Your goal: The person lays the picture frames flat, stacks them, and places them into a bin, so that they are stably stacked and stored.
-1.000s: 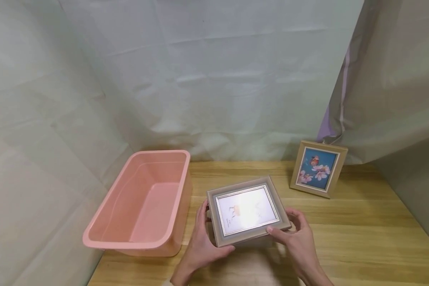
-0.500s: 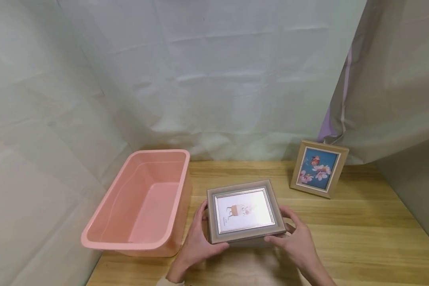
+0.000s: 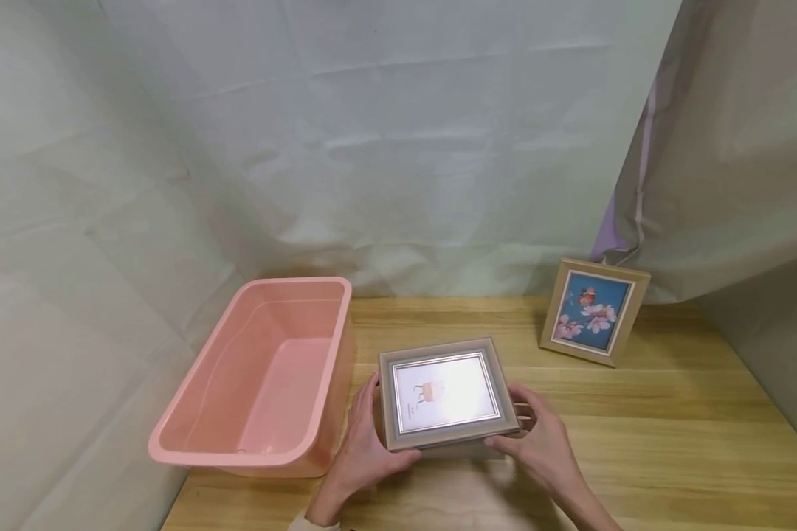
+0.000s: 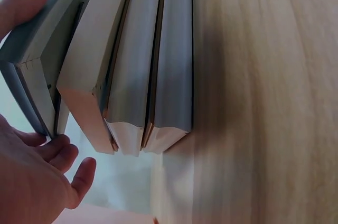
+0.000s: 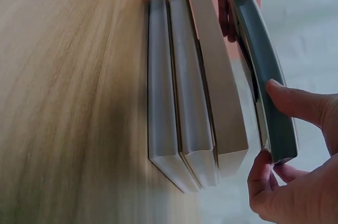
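Observation:
Both hands hold a grey-brown picture frame (image 3: 448,391) face up, with a thin silver inner border and glare across its print. My left hand (image 3: 365,450) grips the left end, thumb at the near corner and fingers along the side. At the opposite end, my right hand (image 3: 538,450) pinches the edge between thumb and fingers. Directly beneath lies a stack of three more frames (image 4: 127,65), flat on the wooden table. In the right wrist view, a narrow wedge of space separates the held frame (image 5: 269,81) from the top of the stack (image 5: 216,76).
A pink plastic tub (image 3: 232,459) stands on the left, close to my left hand, nothing visible inside. At the back right a light-wood photo frame (image 3: 587,313) with a bird and blossoms stands upright. Pale cloth (image 3: 412,147) hangs behind the wooden table (image 3: 671,435).
The held frame has come down and slightly left over the stack, both hands moving with it. My right hand has shifted left. The tub and the standing photo frame have stayed put.

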`<state>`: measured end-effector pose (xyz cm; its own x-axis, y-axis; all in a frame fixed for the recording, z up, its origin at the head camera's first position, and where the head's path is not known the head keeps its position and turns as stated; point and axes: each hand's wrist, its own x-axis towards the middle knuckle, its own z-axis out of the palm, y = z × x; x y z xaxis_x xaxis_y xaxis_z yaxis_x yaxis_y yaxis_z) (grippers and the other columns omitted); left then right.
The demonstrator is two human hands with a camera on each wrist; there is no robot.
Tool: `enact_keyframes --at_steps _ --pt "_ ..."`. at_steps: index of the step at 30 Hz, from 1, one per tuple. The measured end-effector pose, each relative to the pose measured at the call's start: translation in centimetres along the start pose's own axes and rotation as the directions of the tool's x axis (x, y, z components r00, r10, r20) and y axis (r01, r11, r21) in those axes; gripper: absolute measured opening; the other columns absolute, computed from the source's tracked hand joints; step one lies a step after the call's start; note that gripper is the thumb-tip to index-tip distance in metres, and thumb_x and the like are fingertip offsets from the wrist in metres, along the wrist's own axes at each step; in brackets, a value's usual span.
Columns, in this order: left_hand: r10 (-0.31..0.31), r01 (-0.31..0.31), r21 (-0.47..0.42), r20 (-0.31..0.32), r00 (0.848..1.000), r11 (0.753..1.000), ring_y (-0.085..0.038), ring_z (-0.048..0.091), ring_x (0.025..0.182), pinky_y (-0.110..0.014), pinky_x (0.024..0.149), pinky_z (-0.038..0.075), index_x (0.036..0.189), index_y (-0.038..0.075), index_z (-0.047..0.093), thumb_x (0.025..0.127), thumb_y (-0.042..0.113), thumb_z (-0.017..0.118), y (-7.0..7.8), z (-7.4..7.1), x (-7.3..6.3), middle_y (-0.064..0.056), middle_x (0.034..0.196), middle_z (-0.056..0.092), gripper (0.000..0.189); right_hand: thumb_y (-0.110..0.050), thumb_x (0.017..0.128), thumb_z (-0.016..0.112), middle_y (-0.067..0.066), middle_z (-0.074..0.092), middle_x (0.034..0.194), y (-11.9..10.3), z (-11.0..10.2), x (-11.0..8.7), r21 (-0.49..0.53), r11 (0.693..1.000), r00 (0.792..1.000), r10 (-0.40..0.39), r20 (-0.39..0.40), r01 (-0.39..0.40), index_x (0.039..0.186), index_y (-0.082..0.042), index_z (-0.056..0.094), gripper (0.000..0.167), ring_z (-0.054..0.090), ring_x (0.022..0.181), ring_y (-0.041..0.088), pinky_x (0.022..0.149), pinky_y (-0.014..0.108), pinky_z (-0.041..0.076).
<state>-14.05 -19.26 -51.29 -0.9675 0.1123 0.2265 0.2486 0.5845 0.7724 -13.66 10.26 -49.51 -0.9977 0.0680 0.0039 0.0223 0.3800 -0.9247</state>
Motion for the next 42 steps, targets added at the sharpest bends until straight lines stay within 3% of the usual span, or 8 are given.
enact_keyframes --at_steps 16,30,36,42 --pt "-0.081 0.08 0.046 0.031 0.996 0.996 -0.054 0.03 0.161 -0.073 0.129 0.028 0.168 -0.004 0.026 0.059 0.045 0.103 -0.4 0.1 0.0 -0.034 0.173 0.03 0.142 -0.002 0.062 0.103 0.019 0.074 0.128 1.1 0.6 0.7 0.009 1.0 0.999 0.022 0.031 -0.023 0.148 0.003 0.061 0.095 0.069 0.114 0.024 0.09 0.021 0.059" --pt "-0.122 0.119 0.052 0.072 0.99 0.992 -0.056 0.034 0.159 -0.073 0.126 0.034 0.169 -0.002 0.024 0.061 0.044 0.103 -0.7 0.2 -0.2 -0.033 0.174 0.027 0.142 -0.002 0.063 0.103 0.02 0.073 0.133 1.4 0.8 0.7 0.01 1.0 0.999 0.028 0.036 -0.028 0.149 0.003 0.059 0.097 0.069 0.118 0.026 0.09 0.022 0.06" --pt "-0.154 0.156 -0.015 0.109 0.982 0.988 -0.059 0.029 0.161 -0.074 0.126 0.033 0.171 -0.001 0.018 0.065 0.043 0.101 -0.9 0.2 -0.1 -0.035 0.177 0.019 0.142 -0.004 0.065 0.103 0.021 0.071 0.135 1.5 0.8 0.6 -0.002 1.0 0.999 0.029 0.041 -0.029 0.153 0.004 0.056 0.1 0.068 0.119 0.028 0.091 0.023 0.061" --pt "-0.185 0.208 -0.161 0.142 0.972 0.965 -0.056 0.053 0.143 -0.064 0.112 0.055 0.175 0.009 0.014 0.077 0.034 0.097 -1.1 0.2 -0.8 -0.03 0.175 0.026 0.132 -0.006 0.071 0.101 0.025 0.067 0.139 1.7 0.0 0.4 0.029 0.998 0.996 0.057 0.073 -0.06 0.162 -0.004 0.042 0.108 0.068 0.12 0.03 0.088 0.023 0.059"
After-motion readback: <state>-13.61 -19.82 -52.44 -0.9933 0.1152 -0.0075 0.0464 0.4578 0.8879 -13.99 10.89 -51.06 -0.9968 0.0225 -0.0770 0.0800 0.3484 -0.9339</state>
